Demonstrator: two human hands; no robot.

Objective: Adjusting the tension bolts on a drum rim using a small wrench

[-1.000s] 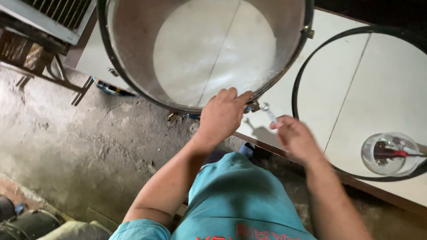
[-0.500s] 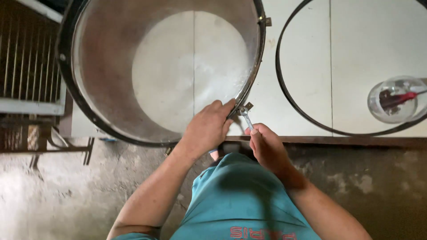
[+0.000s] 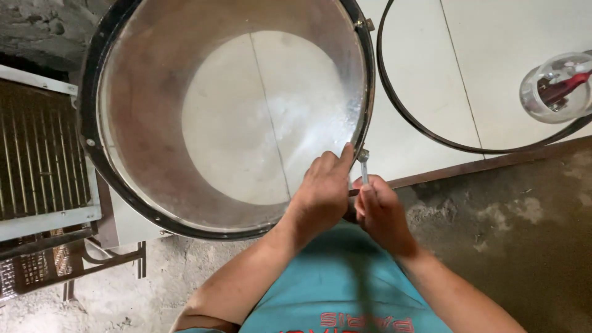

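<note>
Drum shell (image 3: 148, 148): large, round, open-topped, standing on the bench; dull brushed metal wall inside, black hoop round the rim; holds nothing, pale bench showing through the bottom.
Bench (image 3: 493, 55): pale, smooth, tiled with thin seams, edged in dark brown wood.
Loose hoop (image 3: 425, 132): thin black ring lying flat on the bench, right of the drum shell, partly cut off by the frame.
Glass bowl (image 3: 555, 86): clear, rounded, inside the loose hoop; holds a red-handled tool.
Floor (image 3: 524, 246): rough, stained grey concrete.
Left hand (image 3: 324, 194): curled over the near rim of the drum shell, thumb up by the lug.
Right hand (image 3: 379, 213): just beside the left, closed round a small metal key (image 3: 363, 169).
Key: slim, silvery, upright, tip at the rim lug.
</note>
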